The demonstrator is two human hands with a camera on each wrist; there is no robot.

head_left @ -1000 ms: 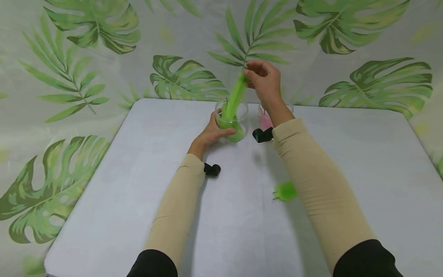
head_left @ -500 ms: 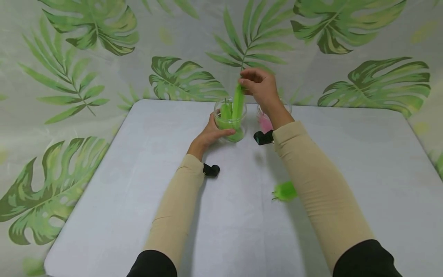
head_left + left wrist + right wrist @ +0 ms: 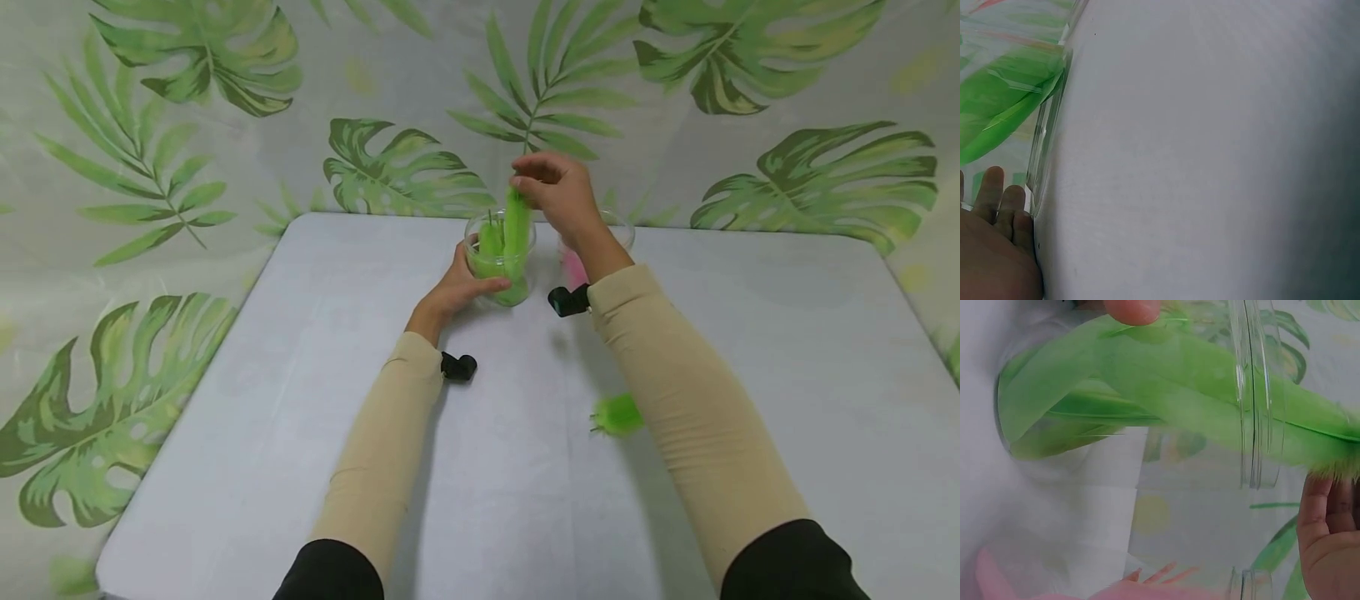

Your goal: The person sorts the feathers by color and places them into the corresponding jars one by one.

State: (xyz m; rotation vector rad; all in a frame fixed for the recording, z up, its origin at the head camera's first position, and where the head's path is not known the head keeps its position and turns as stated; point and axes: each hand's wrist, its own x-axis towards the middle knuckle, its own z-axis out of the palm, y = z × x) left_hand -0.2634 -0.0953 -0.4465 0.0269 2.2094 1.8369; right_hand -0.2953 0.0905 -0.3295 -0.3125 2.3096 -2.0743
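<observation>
A clear plastic jar (image 3: 501, 258) stands at the far middle of the white table (image 3: 225, 400) with green feathers inside. My left hand (image 3: 457, 287) grips the jar's near side, its fingers (image 3: 997, 203) against the clear wall (image 3: 1047, 134). Just above the jar's mouth, my right hand (image 3: 551, 187) pinches the top end of a long green feather (image 3: 516, 229) that reaches down into the jar. In the right wrist view the feather (image 3: 1179, 381) lies across the jar's rim (image 3: 1254, 394), with my fingertips (image 3: 1325, 519) at its fluffy end.
A second clear jar (image 3: 577, 254) with pink feathers stands just right of the first, partly behind my right wrist. A loose green feather (image 3: 618, 414) lies on the table beside my right forearm. A leaf-printed cloth (image 3: 187, 125) hangs behind the table.
My right hand has come down toward the jar, and the green feather has sunk deeper into it. The left hand has kept its grip on the jar.
</observation>
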